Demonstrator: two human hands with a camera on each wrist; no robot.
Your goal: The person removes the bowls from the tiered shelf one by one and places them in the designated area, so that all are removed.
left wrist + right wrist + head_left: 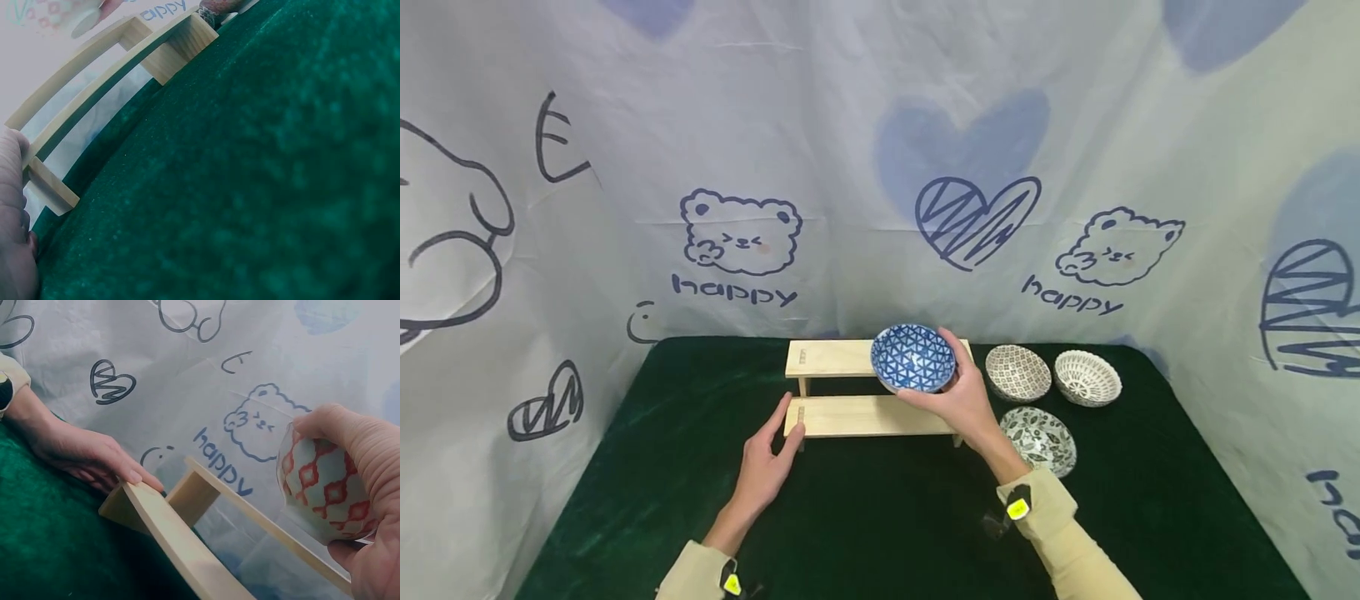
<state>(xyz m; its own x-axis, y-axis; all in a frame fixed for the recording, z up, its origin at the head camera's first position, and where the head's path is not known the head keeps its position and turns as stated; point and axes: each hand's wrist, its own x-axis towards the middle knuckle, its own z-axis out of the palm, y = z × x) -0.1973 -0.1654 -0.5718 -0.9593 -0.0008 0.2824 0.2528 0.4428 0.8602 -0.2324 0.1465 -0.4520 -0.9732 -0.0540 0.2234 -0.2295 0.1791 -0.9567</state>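
Observation:
A small bowl [913, 358], blue with white triangles inside, is gripped at its right side by my right hand [957, 397]. In the right wrist view the bowl's outside [319, 484] is pale with red diamond shapes, and the thumb and fingers span it from rim to base. The bowl overlaps the upper board of a two-tier wooden stand [865, 417] in the head view. At the lower board's left end, my left hand [762, 468] holds the stand, thumb by the front edge and index finger by the back corner. Its other fingers are partly hidden.
Right of the stand are a brown-patterned bowl [1018, 373], a white ribbed-looking bowl [1087, 378] and a leaf-patterned bowl [1039, 440], partly behind the right forearm. Dark green cloth [880, 517] covers the table. A printed white curtain [850, 150] hangs behind and at both sides.

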